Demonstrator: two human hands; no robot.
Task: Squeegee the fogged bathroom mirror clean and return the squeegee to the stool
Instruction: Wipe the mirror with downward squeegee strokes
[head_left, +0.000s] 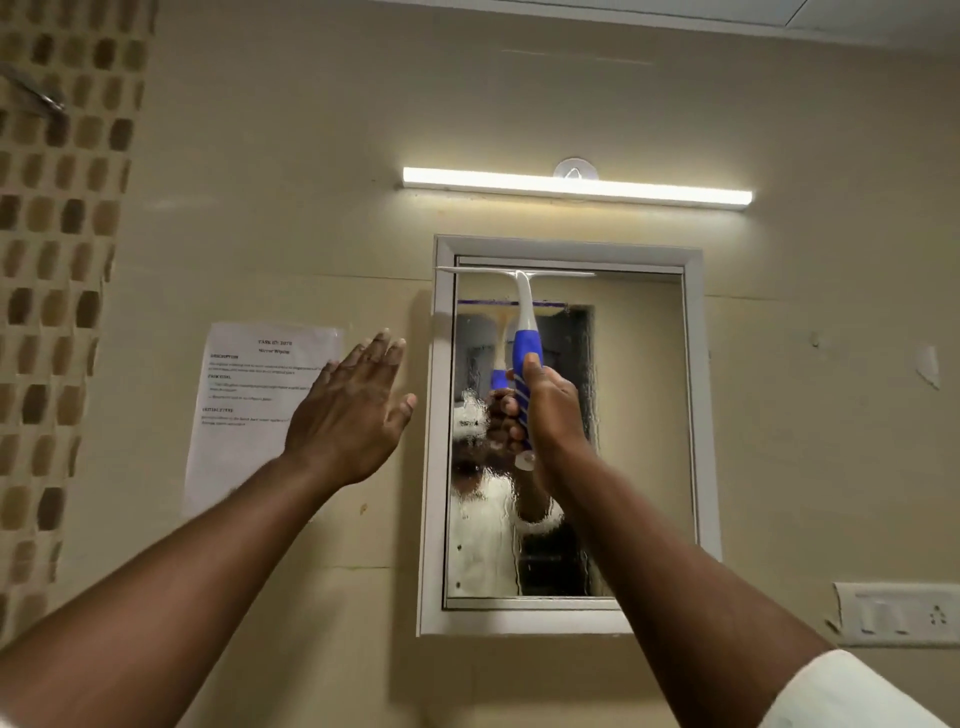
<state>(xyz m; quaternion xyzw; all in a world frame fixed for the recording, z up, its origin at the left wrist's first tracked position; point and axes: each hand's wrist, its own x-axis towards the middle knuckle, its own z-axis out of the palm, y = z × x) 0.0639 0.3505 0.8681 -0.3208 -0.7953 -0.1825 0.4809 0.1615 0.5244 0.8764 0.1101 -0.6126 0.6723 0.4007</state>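
Note:
A white-framed mirror (644, 415) hangs on the beige wall, its glass streaked with water on the left half. My right hand (545, 410) grips the blue and white handle of a squeegee (525, 317), held upright. Its white blade lies level across the top left of the glass and overhangs the frame's left side. My left hand (353, 410) is raised flat with fingers spread, left of the mirror, holding nothing. The stool is out of view.
A lit tube light (576, 186) runs above the mirror. A printed paper sheet (244, 405) is stuck to the wall behind my left hand. A switch and socket plate (898, 613) sits at the lower right. Brown mosaic tiles (52, 260) cover the far left wall.

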